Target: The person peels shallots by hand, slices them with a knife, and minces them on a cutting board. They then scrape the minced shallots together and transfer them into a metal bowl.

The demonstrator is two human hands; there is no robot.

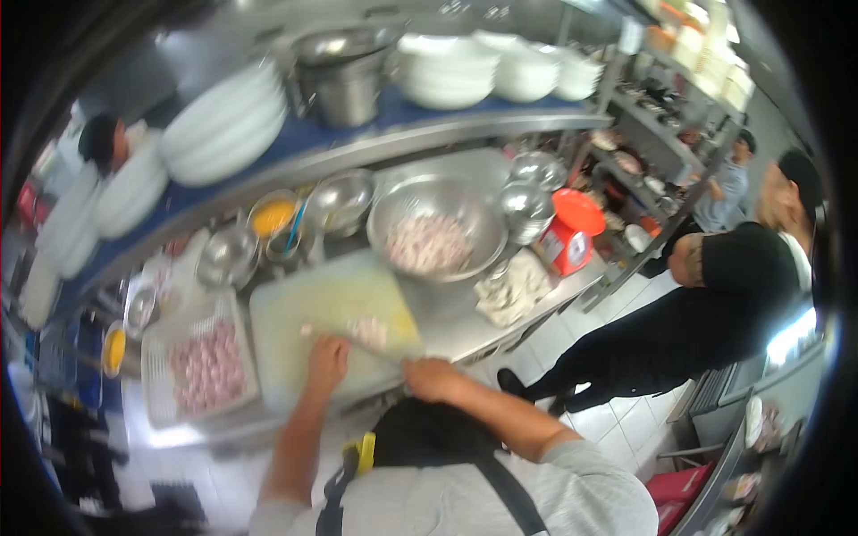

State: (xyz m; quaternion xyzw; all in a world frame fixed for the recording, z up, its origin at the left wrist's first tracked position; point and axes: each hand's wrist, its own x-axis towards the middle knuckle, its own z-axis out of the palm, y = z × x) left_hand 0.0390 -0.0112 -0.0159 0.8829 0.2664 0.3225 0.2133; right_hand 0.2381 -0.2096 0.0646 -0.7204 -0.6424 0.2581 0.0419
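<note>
My right hand [431, 380] is wrapped round the handle of a knife [375, 354], whose blade points left across the cutting board [295, 290]. Close to the blade's tip, my left hand [329, 355] is closed with fingers curled; what it grips, if anything, is too blurred to make out. Chopped pale pink pieces [368, 332] lie on the board just beyond the blade. To the left, a white plastic basket [161, 380] contains pinkish-purple rounded pieces [207, 364]. Behind the board, a large metal bowl [487, 223] holds more cut pale pieces [429, 243].
A crumpled cloth [514, 288] and a red scale [567, 246] are at the counter's right end. Smaller metal bowls [228, 255] line the back. White plates [447, 71] are stacked on the shelf above. A person in black [661, 330] stands at right, others farther off.
</note>
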